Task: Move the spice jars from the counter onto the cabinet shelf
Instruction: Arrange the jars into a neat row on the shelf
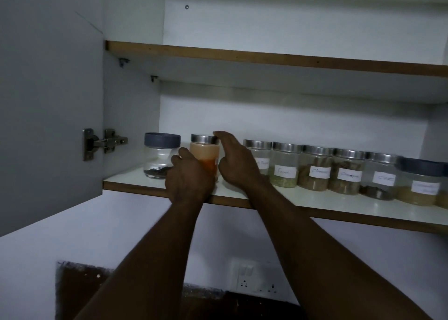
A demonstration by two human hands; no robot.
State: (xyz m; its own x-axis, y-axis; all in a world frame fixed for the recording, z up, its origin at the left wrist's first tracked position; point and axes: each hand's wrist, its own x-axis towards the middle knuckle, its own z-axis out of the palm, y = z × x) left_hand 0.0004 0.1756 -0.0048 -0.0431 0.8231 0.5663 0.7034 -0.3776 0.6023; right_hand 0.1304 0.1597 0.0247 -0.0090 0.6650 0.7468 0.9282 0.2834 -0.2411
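Note:
A clear jar of orange spice (204, 153) with a steel lid stands on the lower cabinet shelf (303, 202). My left hand (189, 179) wraps around its lower part from the front. My right hand (236, 159) touches the jar's right side, one fingertip resting on the lid's edge. To the left stands a grey-lidded jar (161, 156) with dark seeds at the bottom. A row of several labelled steel-lidded jars (315, 168) runs to the right along the shelf.
The open cabinet door (48, 101) hangs at the left on a steel hinge (104, 142). An upper shelf (266, 58) spans above. Below, a white wall holds a socket plate (254, 278). A larger grey-lidded jar (420, 181) ends the row at right.

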